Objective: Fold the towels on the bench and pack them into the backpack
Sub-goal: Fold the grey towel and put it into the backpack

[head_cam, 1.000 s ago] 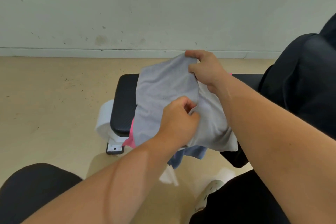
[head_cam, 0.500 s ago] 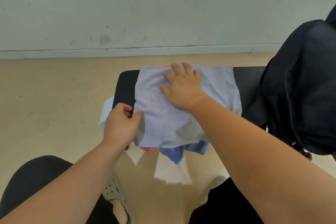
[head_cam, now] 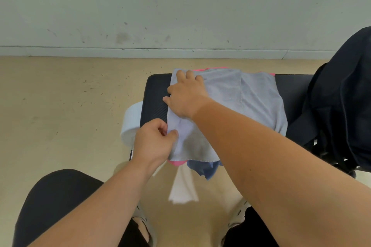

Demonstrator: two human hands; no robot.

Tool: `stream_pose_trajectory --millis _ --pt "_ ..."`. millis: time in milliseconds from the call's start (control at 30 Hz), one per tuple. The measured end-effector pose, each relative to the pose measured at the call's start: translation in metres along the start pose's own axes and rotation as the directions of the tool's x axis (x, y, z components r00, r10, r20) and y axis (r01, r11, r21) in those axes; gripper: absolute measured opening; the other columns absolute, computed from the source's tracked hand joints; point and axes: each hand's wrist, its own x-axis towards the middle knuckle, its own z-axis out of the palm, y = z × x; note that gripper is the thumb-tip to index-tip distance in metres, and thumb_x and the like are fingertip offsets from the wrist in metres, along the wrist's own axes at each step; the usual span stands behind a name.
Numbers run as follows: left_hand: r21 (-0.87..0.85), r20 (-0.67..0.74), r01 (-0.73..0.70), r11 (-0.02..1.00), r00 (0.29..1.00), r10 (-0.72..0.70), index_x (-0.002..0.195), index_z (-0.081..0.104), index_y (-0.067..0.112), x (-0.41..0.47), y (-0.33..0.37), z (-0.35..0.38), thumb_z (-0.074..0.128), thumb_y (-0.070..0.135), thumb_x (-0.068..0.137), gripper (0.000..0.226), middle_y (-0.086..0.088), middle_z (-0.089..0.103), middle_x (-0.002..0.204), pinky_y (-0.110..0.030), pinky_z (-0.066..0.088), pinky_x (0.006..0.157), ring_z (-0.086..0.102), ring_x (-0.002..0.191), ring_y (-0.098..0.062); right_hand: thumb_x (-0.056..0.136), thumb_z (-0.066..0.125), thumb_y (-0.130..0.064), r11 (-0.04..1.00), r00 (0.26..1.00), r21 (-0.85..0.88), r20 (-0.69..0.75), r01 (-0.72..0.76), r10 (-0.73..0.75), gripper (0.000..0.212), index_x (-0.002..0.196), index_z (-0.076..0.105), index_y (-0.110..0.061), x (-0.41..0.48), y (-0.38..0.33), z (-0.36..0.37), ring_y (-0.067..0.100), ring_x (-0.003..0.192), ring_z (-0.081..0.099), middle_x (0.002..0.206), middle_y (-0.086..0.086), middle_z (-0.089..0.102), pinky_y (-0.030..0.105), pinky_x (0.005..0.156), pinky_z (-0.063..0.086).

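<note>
a grey towel lies spread over the black bench, its near edge hanging off the front. the right hand reaches across from the right, forearm stretched over the cloth, palm down and fingers flat and open on the towel's far left corner. the left hand comes up from below, fingers curled, thumb and forefinger pinching the towel's left edge near the front corner. a pink towel and a blue towel peek out beneath the grey one at the front. the dark backpack stands at the bench's right end, beside the towels.
</note>
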Motion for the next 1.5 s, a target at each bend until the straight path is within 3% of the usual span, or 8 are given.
stream_pose_trajectory --millis 167,333,467,833,1033,1167,1333,1500 --pt "-0.218 0.149 0.163 0.962 0.98 -0.132 0.066 0.042 0.016 -0.002 0.0 -0.008 0.061 0.006 0.085 0.028 0.009 0.037 0.053 -0.022 0.027 0.041 0.033 0.052 -0.015 0.101 0.026 -0.058 0.999 0.992 -0.041 0.124 0.024 -0.018 0.049 0.144 0.045 -0.044 0.009 -0.009 -0.002 0.036 0.131 0.034 0.144 0.013 0.038 0.051 0.105 0.027" --pt "-0.335 0.26 0.241 0.911 0.953 -0.156 0.084 0.062 -0.003 -0.003 -0.008 -0.015 0.069 0.005 0.089 0.012 -0.03 0.061 0.075 -0.029 0.053 0.046 0.066 0.065 -0.028 0.102 0.023 -0.058 0.999 0.983 -0.052 0.182 -0.003 0.012 0.06 0.14 0.052 -0.021 0.009 -0.021 -0.004 0.034 0.137 0.031 0.153 0.01 0.034 0.054 0.111 0.022" --pt "-0.351 0.3 0.242 0.905 0.944 -0.137 0.065 0.054 0.002 -0.004 -0.014 -0.015 0.069 0.006 0.091 0.03 -0.009 0.051 0.057 -0.027 0.053 0.047 0.058 0.049 -0.016 0.102 0.029 -0.056 0.991 0.989 0.114 0.136 -0.076 0.06 0.058 0.136 0.054 -0.015 0.008 -0.023 -0.001 0.031 0.136 0.033 0.151 0.006 0.036 0.052 0.111 0.025" --pt "-0.408 0.033 0.119 0.905 0.993 -0.116 0.069 0.061 0.007 0.02 -0.019 -0.075 0.068 0.003 0.077 0.011 -0.002 0.048 0.055 -0.027 0.04 0.05 0.045 0.052 -0.018 0.097 0.044 -0.051 0.877 0.971 0.481 -0.219 0.018 0.1 0.055 0.14 0.047 -0.015 0.035 -0.059 -0.048 0.026 0.13 0.038 0.151 -0.006 0.032 0.046 0.102 0.032" --pt "-0.295 0.012 0.251 0.922 0.966 -0.259 0.082 0.064 0.005 0.034 -0.055 -0.089 0.072 0.007 0.077 0.01 -0.012 0.067 0.075 -0.04 0.055 0.057 0.061 0.059 -0.024 0.099 0.03 -0.065 0.896 0.981 0.443 0.166 0.019 -0.103 0.073 0.158 0.022 -0.024 0.029 -0.077 -0.017 0.026 0.152 0.013 0.168 -0.004 0.004 0.053 0.119 0.018" --pt "-0.221 0.089 0.318 0.922 0.948 -0.306 0.092 0.061 0.002 0.03 -0.074 -0.075 0.072 0.01 0.082 0.017 -0.017 0.072 0.084 -0.034 0.054 0.053 0.063 0.059 -0.027 0.1 0.03 -0.062 0.905 0.991 0.426 0.125 -0.012 -0.046 0.066 0.158 0.02 -0.033 0.007 -0.051 0.011 0.023 0.154 -0.003 0.168 -0.001 0.002 0.052 0.123 0.002" --pt "0.045 -0.132 0.046 0.998 0.99 -0.04 0.088 0.054 0.02 0.023 -0.053 -0.063 0.072 0.025 0.082 0.019 0.0 0.057 0.074 -0.033 0.043 0.06 0.055 0.064 -0.02 0.098 0.033 -0.061 0.887 0.964 0.396 -0.014 -0.239 0.266 0.067 0.158 0.02 -0.034 -0.023 0.013 0.028 0.028 0.154 0.002 0.168 0.005 0.006 0.052 0.122 0.005" --pt "0.102 0.137 -0.349 0.932 0.933 0.334 0.083 0.054 0.024 -0.003 -0.006 -0.019 0.077 0.031 0.078 0.024 0.006 0.053 0.073 -0.037 0.048 0.062 0.05 0.067 -0.016 0.102 0.032 -0.055 0.856 0.961 0.444 0.054 -0.266 0.27 0.065 0.159 0.017 -0.028 -0.047 0.055 0.041 0.024 0.154 0.007 0.167 0.003 0.011 0.045 0.122 0.007"
